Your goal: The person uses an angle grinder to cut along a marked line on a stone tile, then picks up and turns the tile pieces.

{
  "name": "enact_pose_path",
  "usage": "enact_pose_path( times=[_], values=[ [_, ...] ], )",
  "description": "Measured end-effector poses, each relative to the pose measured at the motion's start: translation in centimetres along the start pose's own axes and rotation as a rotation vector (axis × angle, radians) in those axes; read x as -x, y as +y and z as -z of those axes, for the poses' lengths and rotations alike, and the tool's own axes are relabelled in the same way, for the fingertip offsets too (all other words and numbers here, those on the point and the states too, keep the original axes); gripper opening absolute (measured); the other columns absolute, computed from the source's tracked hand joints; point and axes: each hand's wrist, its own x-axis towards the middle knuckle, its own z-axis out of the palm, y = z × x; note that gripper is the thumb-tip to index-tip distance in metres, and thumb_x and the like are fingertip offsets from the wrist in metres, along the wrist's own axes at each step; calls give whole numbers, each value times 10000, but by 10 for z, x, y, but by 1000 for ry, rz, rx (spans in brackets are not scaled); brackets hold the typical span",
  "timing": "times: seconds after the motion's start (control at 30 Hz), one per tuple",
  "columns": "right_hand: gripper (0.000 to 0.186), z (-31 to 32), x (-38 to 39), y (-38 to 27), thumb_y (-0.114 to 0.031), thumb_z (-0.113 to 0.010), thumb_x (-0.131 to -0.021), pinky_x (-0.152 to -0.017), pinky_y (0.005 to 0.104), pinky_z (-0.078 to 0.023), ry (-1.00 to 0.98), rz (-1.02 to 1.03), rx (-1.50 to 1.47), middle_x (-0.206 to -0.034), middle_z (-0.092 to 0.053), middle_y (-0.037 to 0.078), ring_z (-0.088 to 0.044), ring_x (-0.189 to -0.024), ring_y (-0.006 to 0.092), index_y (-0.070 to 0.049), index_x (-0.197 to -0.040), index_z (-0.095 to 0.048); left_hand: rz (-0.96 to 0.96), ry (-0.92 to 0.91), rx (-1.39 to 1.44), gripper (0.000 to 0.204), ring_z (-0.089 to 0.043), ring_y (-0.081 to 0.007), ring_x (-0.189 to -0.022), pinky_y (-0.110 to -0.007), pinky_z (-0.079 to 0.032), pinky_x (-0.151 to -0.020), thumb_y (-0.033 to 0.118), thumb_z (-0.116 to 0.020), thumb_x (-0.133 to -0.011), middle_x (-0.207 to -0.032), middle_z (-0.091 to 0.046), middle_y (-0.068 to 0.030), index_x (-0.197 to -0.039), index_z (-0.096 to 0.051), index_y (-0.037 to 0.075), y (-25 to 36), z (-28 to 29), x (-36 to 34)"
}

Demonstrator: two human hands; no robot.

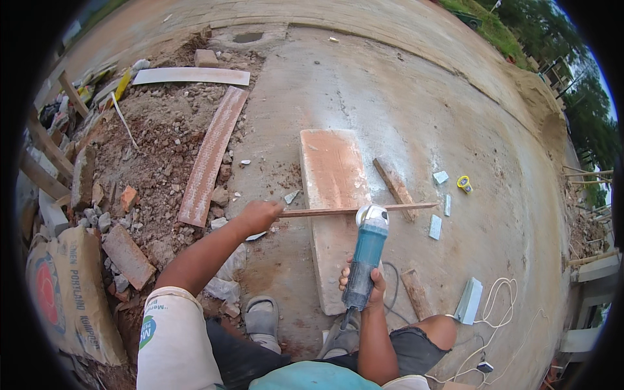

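Note:
My left hand is closed on the left end of a long, thin tile strip, its reddish-brown edge showing. The strip lies across a pale, dusty block and sticks out past it on the right. My right hand is wrapped round the body of a teal angle grinder. The grinder's metal head and guard meet the strip over the block; the disc's contact is mostly hidden. A dark cord runs from the grinder's rear end.
Left are rubble, a ribbed-back tile strip, a white strip and a cement bag. Right are wood pieces, tile offcuts, a yellow cup and a pale cable. My sandalled foot stands near the block.

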Motion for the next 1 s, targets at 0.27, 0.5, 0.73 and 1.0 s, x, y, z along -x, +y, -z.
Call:
enact_pose_path(
  times=[0.27,0.5,0.73,1.0],
  values=[
    [793,-19,-3,35,-466,-747,-716,-722,389,-546,3,-210,-10,-947,-587,184,-631,-786,280,35,-1241,-427,57,-131,-63,143,-635,-349,-697,-466,-489,-578,210,-595,-849,-751,-633,-130,-881,-531,87,-32,13,59],
    [789,-11,-16,63,-426,-750,-720,-756,378,-549,-70,-347,-10,-954,-582,178,-633,-837,274,35,-1259,-403,45,-83,-23,112,-644,-335,-685,-457,-490,-561,188,-593,-844,-747,-643,-127,-869,-542,92,-36,9,62],
    [749,-5,-21,72,-419,-730,-753,-767,371,-543,-90,-401,-1,-975,-583,180,-635,-856,265,28,-1264,-412,90,-124,21,125,-639,-341,-713,-462,-490,-593,187,-605,-836,-743,-636,-138,-866,-554,77,-34,11,61],
    [666,2,-24,70,-346,-719,-790,-788,386,-555,-117,-396,-66,-1028,-607,190,-659,-890,273,29,-1264,-440,69,-97,-5,149,-632,-349,-678,-465,-482,-570,205,-611,-838,-704,-626,-145,-847,-542,73,-35,7,62]
  ],
)
